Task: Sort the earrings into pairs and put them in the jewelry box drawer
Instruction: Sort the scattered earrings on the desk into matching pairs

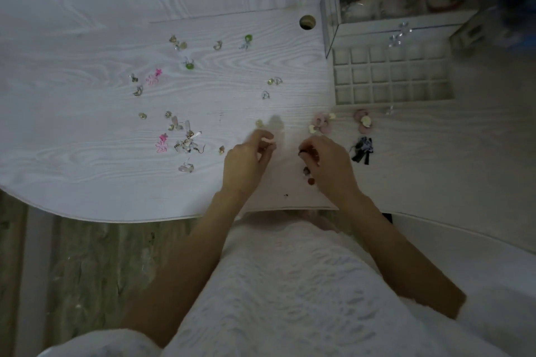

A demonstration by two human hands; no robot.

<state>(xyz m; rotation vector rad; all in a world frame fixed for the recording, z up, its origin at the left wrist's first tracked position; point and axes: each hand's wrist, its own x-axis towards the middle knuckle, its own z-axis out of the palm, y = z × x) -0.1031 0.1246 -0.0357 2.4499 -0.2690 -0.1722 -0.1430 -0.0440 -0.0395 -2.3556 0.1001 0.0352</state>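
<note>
The pulled-out jewelry box drawer point(336, 78), a white grid of small compartments, sits at the right of the table. Several earrings lie scattered to the left: pink flower ones point(153, 78) point(162, 143), green ones point(190, 65) point(248, 38), and a tangled pale heap point(187, 143). My right hand point(327, 162) pinches a dangling earring with brown and red beads point(307, 175) just above the table. My left hand point(249, 153) hovers beside it with its fingers curled; whether it holds anything is hidden. A small gold earring point(259, 124) lies just beyond its fingertips.
Below the drawer lie pink flower earrings point(320, 123) point(362, 122) and a black bow pair point(362, 149). The glass jewelry box point(330, 9) with bracelets stands behind the drawer. A round cable hole point(307, 22) is in the white table. The table's front edge is near my wrists.
</note>
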